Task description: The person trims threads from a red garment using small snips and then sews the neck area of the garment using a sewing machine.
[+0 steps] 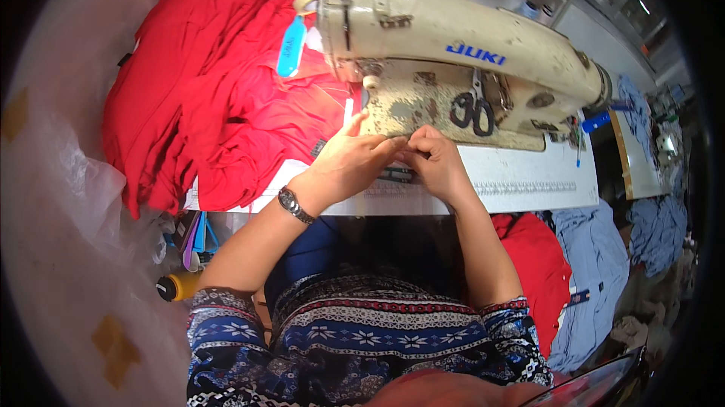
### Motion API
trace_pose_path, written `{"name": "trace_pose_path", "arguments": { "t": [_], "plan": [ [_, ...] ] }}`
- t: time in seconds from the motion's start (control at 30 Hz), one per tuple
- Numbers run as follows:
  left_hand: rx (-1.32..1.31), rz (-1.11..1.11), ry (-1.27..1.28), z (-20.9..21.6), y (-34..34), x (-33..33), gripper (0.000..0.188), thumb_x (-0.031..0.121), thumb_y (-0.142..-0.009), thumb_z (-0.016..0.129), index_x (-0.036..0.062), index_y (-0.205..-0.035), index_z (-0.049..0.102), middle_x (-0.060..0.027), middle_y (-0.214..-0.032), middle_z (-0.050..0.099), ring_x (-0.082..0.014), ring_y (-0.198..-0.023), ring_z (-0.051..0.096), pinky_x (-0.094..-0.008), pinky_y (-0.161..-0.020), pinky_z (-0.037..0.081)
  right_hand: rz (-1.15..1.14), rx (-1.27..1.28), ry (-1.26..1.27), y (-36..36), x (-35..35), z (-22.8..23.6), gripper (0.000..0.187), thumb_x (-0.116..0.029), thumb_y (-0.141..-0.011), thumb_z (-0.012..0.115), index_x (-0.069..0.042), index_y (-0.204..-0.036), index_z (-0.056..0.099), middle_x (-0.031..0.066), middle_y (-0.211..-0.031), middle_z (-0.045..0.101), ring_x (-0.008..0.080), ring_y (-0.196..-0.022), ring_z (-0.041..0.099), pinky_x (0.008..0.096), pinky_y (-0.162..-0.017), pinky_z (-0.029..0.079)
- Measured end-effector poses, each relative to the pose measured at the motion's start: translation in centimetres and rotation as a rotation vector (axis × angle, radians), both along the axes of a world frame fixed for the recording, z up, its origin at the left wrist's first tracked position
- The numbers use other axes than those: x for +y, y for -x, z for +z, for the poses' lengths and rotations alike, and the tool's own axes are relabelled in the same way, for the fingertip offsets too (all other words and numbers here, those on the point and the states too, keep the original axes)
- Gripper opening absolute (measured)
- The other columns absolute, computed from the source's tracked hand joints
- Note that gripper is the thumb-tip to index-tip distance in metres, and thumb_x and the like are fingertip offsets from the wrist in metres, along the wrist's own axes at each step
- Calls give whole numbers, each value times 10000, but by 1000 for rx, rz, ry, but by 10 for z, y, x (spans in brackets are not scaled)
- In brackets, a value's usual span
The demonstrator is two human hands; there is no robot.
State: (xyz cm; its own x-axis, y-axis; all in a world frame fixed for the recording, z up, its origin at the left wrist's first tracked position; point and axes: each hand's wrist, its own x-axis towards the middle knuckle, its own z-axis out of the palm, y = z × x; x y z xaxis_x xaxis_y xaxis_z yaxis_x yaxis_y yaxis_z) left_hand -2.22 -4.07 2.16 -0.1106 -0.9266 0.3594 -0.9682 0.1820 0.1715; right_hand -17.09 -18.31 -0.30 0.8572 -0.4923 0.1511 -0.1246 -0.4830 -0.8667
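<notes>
My left hand (351, 159), with a watch on its wrist, and my right hand (439, 164) meet at the front edge of the sewing machine's bed (411, 109). The fingertips of both are pinched together. Between them a sliver of something dark shows, too small and covered to name. Just under the fingers lie small dark strips (398, 174) on the white table (491, 180). A red garment (310, 105) spreads beside my left hand, reaching up to the needle area. Close to my left wrist is a small dark label (319, 149).
Black-handled scissors (474, 111) lie on the machine bed under the cream machine arm (453, 29). A big heap of red fabric (189, 82) covers the table's left. Red cloth (532, 271) and light blue cloth (593, 279) hang at the lower right. A yellow bottle (180, 286) lies lower left.
</notes>
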Motion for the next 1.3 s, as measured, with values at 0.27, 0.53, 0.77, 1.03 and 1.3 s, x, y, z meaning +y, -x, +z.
{"name": "trace_pose_path", "arguments": {
  "t": [0.27,0.53,0.77,1.03,1.3],
  "plan": [
    [156,173,117,-1,-63,13,70,76,-781,696,83,-846,672,-84,-789,588,-273,-772,600,-407,-735,477,126,-34,291,-18,24,16,288,-197,-778,760,-75,-1034,710,98,-1052,622,256,-882,636,350,-770,500],
    [317,376,218,-35,-107,-16,97,92,-804,708,10,-829,663,-134,-756,580,-304,-733,603,-384,-667,485,-230,-208,586,24,-29,22,269,-69,-859,655,-74,-1127,672,131,-1287,586,291,-1204,547,422,-1027,396],
    [481,358,179,-35,-101,-22,103,95,-826,695,-3,-829,665,-140,-748,565,-292,-715,589,-377,-660,469,-921,-301,787,132,-256,148,358,-248,-964,615,20,-1201,633,115,-1134,667,207,-1009,631,315,-898,482],
    [578,459,162,-34,-102,-16,121,112,-842,690,-6,-842,665,-137,-754,557,-285,-687,563,-375,-634,444,-813,-318,-31,138,-297,122,473,-309,-978,588,76,-1253,585,149,-1227,627,207,-1090,609,316,-942,465],
    [629,449,84,-33,-103,-19,152,157,-866,679,5,-868,686,-113,-767,563,-251,-696,565,-350,-646,449,-999,-667,161,179,-268,37,529,-385,-1005,529,22,-1344,518,129,-1266,601,195,-1148,574,325,-973,449]
  ]
}}
